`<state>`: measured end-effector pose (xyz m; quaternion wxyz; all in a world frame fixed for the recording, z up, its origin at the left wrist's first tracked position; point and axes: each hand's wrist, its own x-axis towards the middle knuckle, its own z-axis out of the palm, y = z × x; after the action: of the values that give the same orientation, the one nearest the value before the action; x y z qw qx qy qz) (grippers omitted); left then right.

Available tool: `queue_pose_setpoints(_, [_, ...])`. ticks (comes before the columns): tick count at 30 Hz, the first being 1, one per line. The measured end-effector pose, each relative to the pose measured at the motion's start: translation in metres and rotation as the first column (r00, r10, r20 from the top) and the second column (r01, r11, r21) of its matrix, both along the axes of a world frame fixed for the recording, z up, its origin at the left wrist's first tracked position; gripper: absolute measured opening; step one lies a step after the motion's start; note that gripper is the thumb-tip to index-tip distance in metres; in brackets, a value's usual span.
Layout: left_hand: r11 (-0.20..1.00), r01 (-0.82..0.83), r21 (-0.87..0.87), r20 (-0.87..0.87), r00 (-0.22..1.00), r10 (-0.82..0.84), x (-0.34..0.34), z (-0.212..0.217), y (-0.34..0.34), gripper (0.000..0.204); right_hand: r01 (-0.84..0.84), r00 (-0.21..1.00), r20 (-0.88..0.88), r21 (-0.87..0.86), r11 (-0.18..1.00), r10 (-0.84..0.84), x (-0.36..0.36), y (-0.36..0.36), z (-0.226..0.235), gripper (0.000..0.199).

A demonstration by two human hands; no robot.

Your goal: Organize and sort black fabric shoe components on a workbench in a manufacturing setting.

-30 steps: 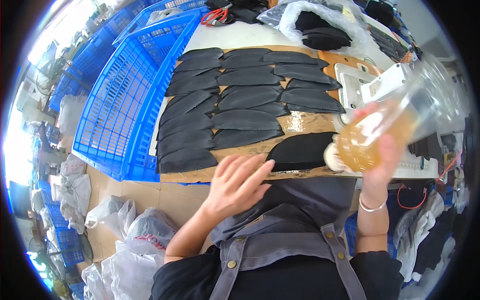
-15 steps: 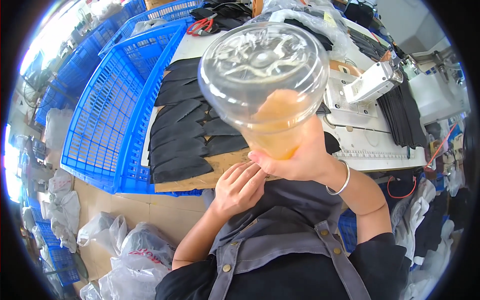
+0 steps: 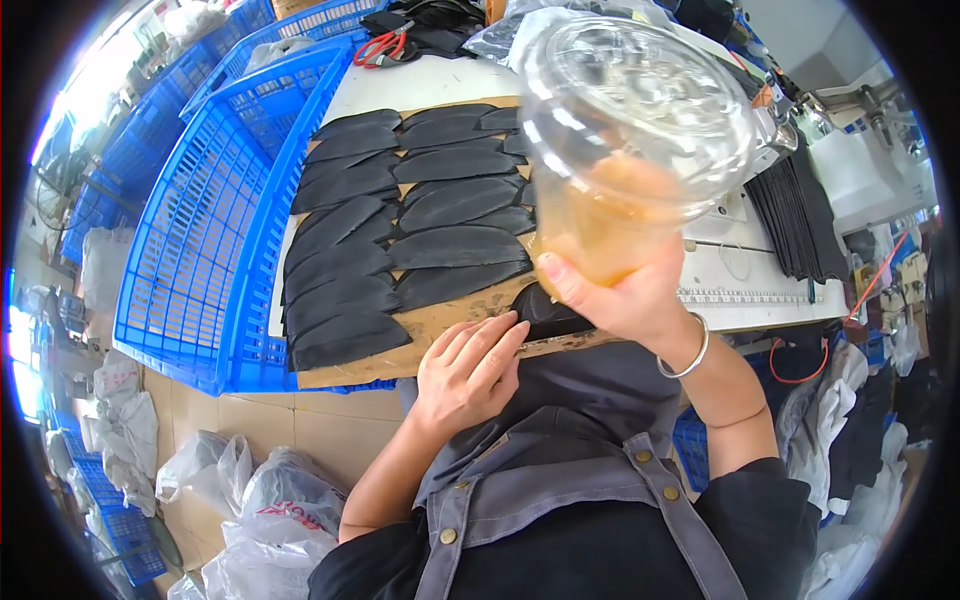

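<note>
My right hand [image 3: 620, 295] is wrapped round a clear plastic container [image 3: 640, 130] with yellow-orange contents, held up above the table's front edge. The container's broad round end faces me, and I cannot tell whether that is a lid or a base. My left hand [image 3: 468, 375] lies at the front edge of a brown cardboard sheet [image 3: 450, 328], fingers stretched out and holding nothing. Its fingertips reach the side of a dark curved piece [image 3: 545, 310], partly hidden by my right hand. Rows of black leaf-shaped pieces [image 3: 455, 205] overlap on the cardboard.
A blue plastic crate [image 3: 200, 230] stands against the table's left side. Red-handled cutters [image 3: 382, 48] lie at the back. Right of the container are stacked black strips [image 3: 795, 215] and a white machine [image 3: 775, 135], partly covered. Plastic bags [image 3: 280, 510] sit on the floor at left.
My right hand has carried the container to the right and tilted it somewhat. More black pieces and the dark curved piece now show. My left hand has stayed near the cardboard's edge.
</note>
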<state>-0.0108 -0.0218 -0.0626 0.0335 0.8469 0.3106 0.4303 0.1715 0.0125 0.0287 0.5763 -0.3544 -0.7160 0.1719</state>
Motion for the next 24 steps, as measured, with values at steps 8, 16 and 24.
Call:
queue_pose_setpoints(8, [1.0,-0.023,0.012,0.023,0.999,0.023,0.003,0.003,-0.001,0.039,0.314,0.949,0.006,0.036,0.949,-0.314,0.066,-0.029,-0.012,0.063])
queue_pose_setpoints(16, [0.999,0.03,0.045,0.002,1.0,-0.03,0.0,0.001,0.003,0.037,0.572,0.807,-0.206,0.036,0.819,-0.554,0.102,-0.057,0.0,0.053])
queue_pose_setpoints(24, [0.999,0.011,0.052,0.033,0.999,-0.013,0.002,-0.002,-0.001,0.039,0.04,0.999,-0.029,-0.018,0.999,-0.041,-0.013,-0.024,-0.008,0.073])
